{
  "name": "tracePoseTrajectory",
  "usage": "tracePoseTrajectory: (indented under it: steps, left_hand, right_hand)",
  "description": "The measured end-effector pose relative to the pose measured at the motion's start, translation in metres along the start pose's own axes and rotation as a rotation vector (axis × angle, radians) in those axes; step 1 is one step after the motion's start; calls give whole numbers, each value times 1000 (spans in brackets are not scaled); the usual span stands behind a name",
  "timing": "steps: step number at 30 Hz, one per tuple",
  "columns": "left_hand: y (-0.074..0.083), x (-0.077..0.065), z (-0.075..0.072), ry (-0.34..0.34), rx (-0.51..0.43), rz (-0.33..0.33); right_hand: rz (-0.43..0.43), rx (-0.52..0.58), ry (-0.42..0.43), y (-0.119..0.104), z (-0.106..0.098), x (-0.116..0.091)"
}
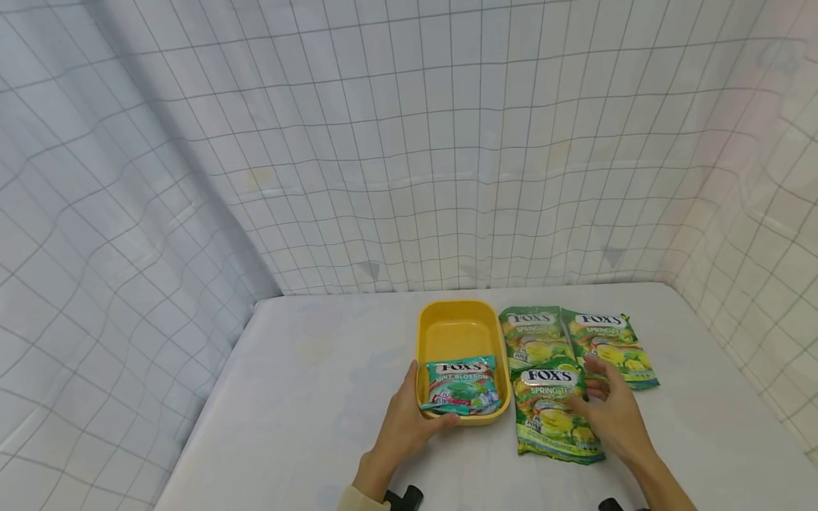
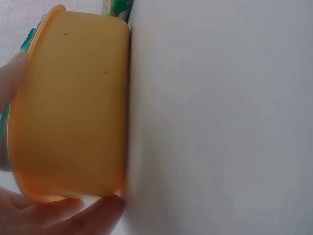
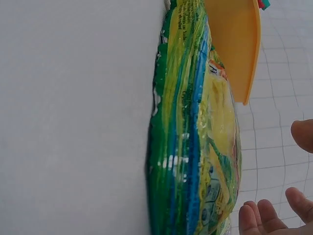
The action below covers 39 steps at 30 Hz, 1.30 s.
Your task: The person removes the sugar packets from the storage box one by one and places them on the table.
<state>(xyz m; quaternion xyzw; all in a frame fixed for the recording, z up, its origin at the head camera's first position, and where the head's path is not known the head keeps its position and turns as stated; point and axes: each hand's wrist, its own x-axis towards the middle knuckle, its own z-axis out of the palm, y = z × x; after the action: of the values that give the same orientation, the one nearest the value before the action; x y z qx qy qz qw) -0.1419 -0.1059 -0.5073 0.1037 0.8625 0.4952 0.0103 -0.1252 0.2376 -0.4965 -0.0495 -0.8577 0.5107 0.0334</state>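
A yellow plastic tray (image 1: 450, 335) stands on the white table, with a teal FOX'S Mint Blossom candy bag (image 1: 461, 387) lying in its near half. My left hand (image 1: 407, 424) grips the tray's near left corner, thumb at the near rim and fingers along the left side. In the left wrist view the tray wall (image 2: 78, 107) fills the space between thumb and fingers. My right hand (image 1: 616, 419) hovers over the right side of the nearest green FOX'S Spring Tea bag (image 1: 554, 419). From the right wrist, its fingers (image 3: 266, 218) look spread and apart from that bag (image 3: 181, 127).
Two more green Spring Tea bags lie right of the tray, one at the back left (image 1: 533, 330) and one farther right (image 1: 613, 348). The nearest bag overlaps the back-left one's lower edge. White grid-patterned cloth (image 1: 447, 142) encloses the table (image 1: 307, 397) behind and at both sides.
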Motion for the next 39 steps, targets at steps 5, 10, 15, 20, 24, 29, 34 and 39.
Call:
tracePoseTrajectory:
  steps: [5, 10, 15, 20, 24, 29, 34, 39]
  left_hand:
    - [-1, 0, 0, 4, 5, 1]
    - [-2, 0, 1, 2, -3, 13]
    - [-2, 0, 2, 0, -17, 28]
    - [-2, 1, 2, 2, -7, 20]
    - [-2, 1, 2, 5, 5, 9]
    - [-2, 1, 1, 7, 10, 13]
    - [-2, 1, 1, 7, 13, 15]
    - [-2, 1, 1, 3, 16, 9]
  right_hand:
    - [-41, 19, 2, -7, 1, 2]
    - [-83, 45, 4, -15, 3, 5]
    - [-112, 67, -10, -24, 4, 7]
    - [-145, 102, -39, -33, 5, 8]
    - [-157, 134, -67, -40, 7, 10]
    - [-185, 155, -91, -50, 12, 11]
    - [-226, 187, -116, -59, 18, 12]
    - [-234, 246, -159, -67, 23, 14]
